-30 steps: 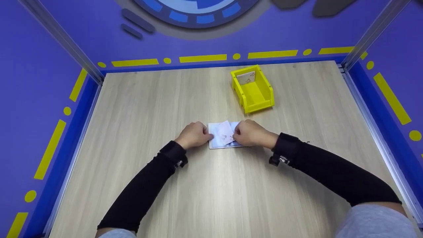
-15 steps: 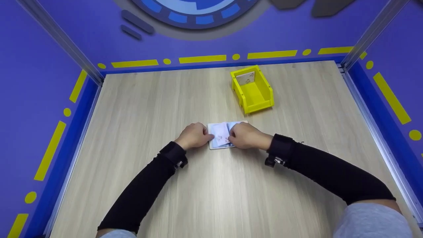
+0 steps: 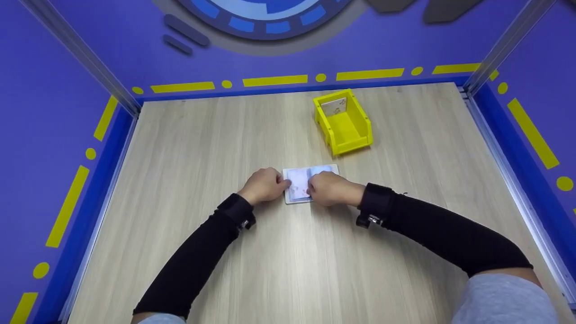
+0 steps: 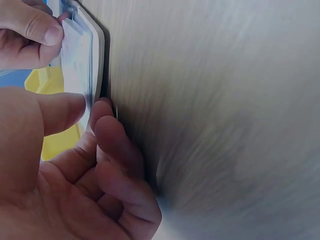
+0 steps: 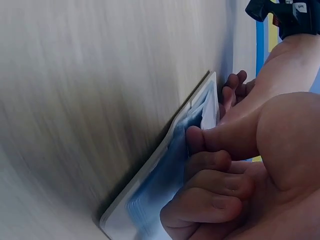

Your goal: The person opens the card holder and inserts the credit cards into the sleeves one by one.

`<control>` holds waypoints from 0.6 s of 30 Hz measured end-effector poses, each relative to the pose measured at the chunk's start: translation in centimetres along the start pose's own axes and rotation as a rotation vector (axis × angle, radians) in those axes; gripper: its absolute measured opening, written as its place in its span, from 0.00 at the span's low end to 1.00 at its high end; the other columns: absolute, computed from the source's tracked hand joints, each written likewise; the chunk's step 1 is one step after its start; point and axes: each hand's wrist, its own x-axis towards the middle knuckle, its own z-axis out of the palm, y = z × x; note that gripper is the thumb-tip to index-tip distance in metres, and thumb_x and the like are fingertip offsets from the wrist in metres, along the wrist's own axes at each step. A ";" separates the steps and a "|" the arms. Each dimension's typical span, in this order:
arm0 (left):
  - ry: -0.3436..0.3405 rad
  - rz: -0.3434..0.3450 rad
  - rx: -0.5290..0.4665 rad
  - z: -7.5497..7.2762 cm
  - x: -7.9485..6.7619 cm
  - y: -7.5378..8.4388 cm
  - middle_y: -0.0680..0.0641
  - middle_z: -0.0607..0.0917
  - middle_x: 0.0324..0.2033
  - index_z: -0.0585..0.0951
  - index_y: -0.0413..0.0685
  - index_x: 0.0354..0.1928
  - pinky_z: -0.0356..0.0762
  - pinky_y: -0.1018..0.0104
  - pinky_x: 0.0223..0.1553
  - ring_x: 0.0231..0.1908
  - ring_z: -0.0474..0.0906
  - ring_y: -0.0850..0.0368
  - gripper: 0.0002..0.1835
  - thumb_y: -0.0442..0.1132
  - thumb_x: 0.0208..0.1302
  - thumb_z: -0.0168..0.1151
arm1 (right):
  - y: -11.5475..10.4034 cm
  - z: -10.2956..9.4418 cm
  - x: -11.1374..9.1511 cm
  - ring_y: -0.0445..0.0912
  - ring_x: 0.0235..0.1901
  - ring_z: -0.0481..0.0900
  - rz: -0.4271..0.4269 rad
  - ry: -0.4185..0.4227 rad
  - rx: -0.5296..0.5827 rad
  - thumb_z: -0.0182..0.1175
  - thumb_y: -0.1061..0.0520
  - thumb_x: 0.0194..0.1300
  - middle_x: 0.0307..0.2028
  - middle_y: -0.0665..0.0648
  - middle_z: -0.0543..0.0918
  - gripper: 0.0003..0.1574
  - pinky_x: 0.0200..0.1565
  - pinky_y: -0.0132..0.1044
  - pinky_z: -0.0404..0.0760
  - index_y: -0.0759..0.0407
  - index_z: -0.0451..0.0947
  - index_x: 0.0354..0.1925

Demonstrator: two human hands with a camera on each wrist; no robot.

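An open booklet (image 3: 320,169) with a white border and bluish, see-through layered pages (image 5: 155,185) lies flat on the table. Over its left half lies a pale pink printed card (image 3: 298,182), nearly square with the booklet. My left hand (image 3: 263,184) pinches the booklet's left edge, thumb on top and fingers curled at the side, as the left wrist view shows. With thumb and forefinger, my right hand (image 3: 330,188) pinches the card's right edge near the booklet's middle fold. That hand covers much of the booklet's right half.
A yellow bin (image 3: 346,128) stands on the wooden table (image 3: 216,135) beyond the hands, a white printed piece (image 3: 334,106) leaning against its back wall. Blue-purple panels (image 3: 252,67) enclose the table at the back and sides.
My right hand has moved left and slightly toward me. The pale card, tilted earlier, has shifted left and straightened over the booklet's left half. My left hand has stayed put.
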 end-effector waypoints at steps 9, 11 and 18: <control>-0.052 -0.084 0.000 -1.3 -1.3 2.3 0.59 0.67 0.16 0.68 0.57 0.16 0.59 0.66 0.26 0.20 0.64 0.61 0.29 0.52 0.79 0.64 | 0.1 -0.4 -0.1 0.48 0.31 0.73 0.015 -0.001 -0.018 0.58 0.55 0.79 0.29 0.54 0.76 0.15 0.34 0.39 0.71 0.59 0.82 0.34; -0.056 -0.090 -0.002 -1.3 -1.3 2.3 0.59 0.67 0.15 0.69 0.57 0.15 0.59 0.66 0.26 0.20 0.64 0.61 0.30 0.53 0.79 0.64 | 0.3 -0.9 -0.1 0.49 0.31 0.75 0.020 0.016 -0.017 0.58 0.55 0.79 0.30 0.55 0.79 0.15 0.35 0.40 0.72 0.60 0.84 0.36; -0.073 -0.113 -0.004 -1.4 -1.2 2.1 0.59 0.68 0.15 0.71 0.57 0.15 0.61 0.65 0.26 0.21 0.66 0.60 0.31 0.57 0.78 0.66 | 1.9 -3.6 -0.2 0.51 0.39 0.81 0.104 0.134 0.077 0.59 0.50 0.84 0.42 0.60 0.90 0.19 0.45 0.44 0.80 0.62 0.91 0.50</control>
